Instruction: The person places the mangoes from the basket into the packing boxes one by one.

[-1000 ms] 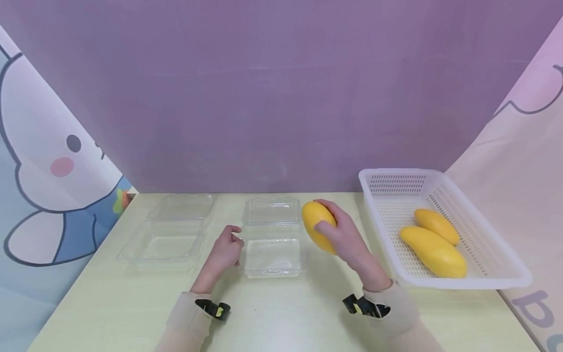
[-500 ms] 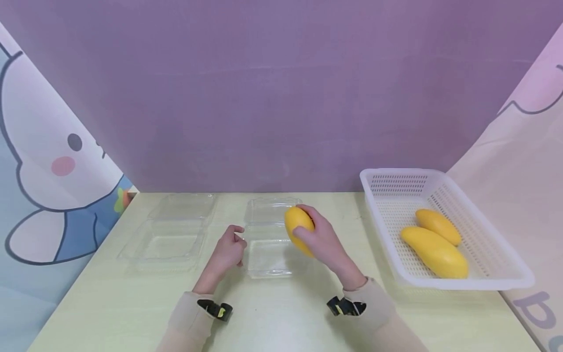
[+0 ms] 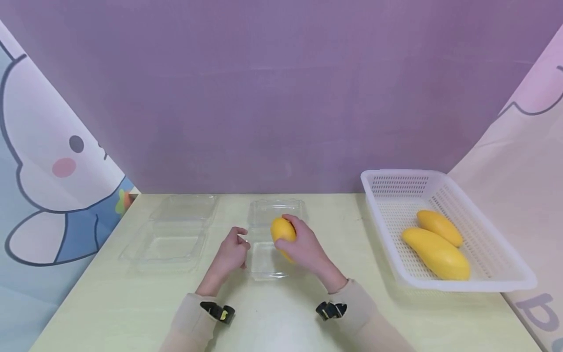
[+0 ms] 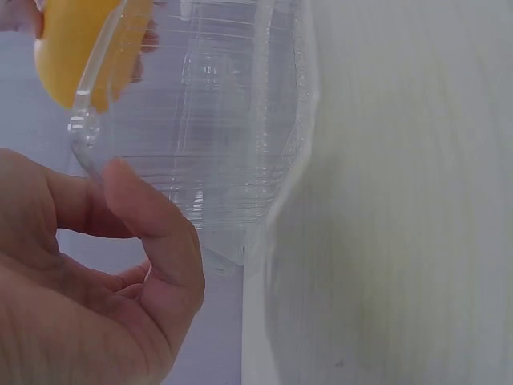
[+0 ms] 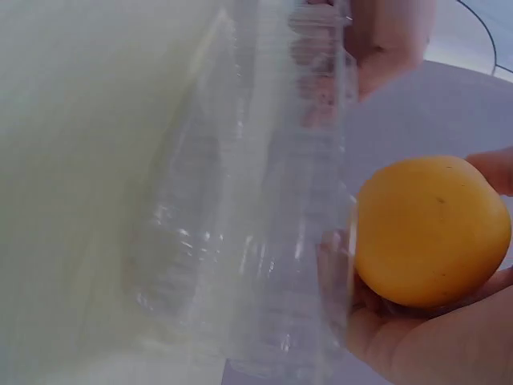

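Observation:
My right hand (image 3: 303, 247) grips a yellow mango (image 3: 282, 233) just above the base of a clear plastic clamshell box (image 3: 266, 271). The box lies with its lid (image 3: 277, 210) folded back behind the base. At the left edge of that base is my left hand (image 3: 230, 249), its fingers curled. Seen from the left wrist, thumb and finger (image 4: 152, 212) pinch the corner of the box's rim (image 4: 84, 120). In the right wrist view the mango (image 5: 433, 233) fills the right hand beside the clear box wall (image 5: 272, 241).
A second open clear clamshell box (image 3: 169, 244) lies to the left. On the right stands a white perforated basket (image 3: 387, 264) holding two mangoes (image 3: 437, 254). A purple panel (image 3: 281, 98) rises behind the table (image 3: 264, 327).
My right hand has carried the mango leftward and slightly down, from beside the middle box to over its base. The left hand stays at the box edge, shifting slightly right.

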The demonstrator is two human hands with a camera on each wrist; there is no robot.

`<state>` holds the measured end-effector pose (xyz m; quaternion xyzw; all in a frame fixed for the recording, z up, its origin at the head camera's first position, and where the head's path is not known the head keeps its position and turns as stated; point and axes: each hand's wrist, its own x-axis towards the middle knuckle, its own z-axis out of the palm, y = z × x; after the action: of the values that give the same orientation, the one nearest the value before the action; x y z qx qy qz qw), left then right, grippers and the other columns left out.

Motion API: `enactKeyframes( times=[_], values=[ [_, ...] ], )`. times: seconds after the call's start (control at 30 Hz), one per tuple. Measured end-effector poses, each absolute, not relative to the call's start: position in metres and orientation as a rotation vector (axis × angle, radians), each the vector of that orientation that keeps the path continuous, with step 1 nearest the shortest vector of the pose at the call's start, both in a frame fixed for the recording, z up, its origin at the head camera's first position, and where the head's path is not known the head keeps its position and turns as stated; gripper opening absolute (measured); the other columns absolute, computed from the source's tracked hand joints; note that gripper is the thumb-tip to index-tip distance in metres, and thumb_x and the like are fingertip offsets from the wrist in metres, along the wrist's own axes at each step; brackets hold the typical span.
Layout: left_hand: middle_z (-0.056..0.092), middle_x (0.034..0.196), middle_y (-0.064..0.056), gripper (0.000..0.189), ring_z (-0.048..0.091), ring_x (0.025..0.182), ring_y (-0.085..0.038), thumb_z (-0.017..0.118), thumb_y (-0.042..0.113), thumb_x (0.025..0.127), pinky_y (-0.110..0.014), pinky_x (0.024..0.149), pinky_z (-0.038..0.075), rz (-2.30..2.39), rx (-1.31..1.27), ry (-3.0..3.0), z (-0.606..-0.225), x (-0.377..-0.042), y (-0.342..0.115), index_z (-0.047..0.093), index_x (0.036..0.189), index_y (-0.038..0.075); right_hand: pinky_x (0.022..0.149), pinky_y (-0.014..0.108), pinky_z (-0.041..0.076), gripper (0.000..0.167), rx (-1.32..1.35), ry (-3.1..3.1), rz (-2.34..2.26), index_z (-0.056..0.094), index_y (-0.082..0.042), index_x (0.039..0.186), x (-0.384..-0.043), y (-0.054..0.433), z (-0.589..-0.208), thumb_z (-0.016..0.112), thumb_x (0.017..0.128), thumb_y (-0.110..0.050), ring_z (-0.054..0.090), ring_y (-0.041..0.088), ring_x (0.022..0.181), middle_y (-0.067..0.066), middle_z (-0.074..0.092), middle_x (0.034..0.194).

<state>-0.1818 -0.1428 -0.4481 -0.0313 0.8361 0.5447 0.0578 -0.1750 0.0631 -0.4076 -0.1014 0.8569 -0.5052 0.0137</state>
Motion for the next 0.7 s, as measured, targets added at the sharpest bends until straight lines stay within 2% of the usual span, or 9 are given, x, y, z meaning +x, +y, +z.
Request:
enactKeyframes(
  times=[0.27, 0.7],
  values=[
    [0.054, 0.095, -0.013, 0.043, 0.053, 0.052, -0.019, 0.047, 0.002, 0.095, -0.033, 0.054, 0.051, 1.640, -0.093, 2.552, -0.450, -0.183, -0.142, 0.044, 0.136, -0.005, 0.076, 0.036, 0.047, 0.074, -0.362, 2.692, -1.420, 0.044, -0.006, 0.150, -0.173, 0.050, -0.418, 0.068, 0.081, -0.022, 0.053, 0.023, 0.091, 0.011, 0.056, 0.129],
    [0.056, 0.096, -0.014, 0.042, 0.053, 0.052, -0.018, 0.048, 0.002, 0.095, -0.032, 0.053, 0.051, 1.636, -0.090, 2.540, -0.446, -0.180, -0.138, 0.045, 0.136, -0.004, 0.070, 0.035, 0.046, 0.066, -0.425, 2.734, -1.256, 0.049, -0.005, 0.139, -0.176, 0.036, -0.430, 0.072, 0.080, -0.023, 0.052, 0.021, 0.089, 0.007, 0.058, 0.116]
  ],
)
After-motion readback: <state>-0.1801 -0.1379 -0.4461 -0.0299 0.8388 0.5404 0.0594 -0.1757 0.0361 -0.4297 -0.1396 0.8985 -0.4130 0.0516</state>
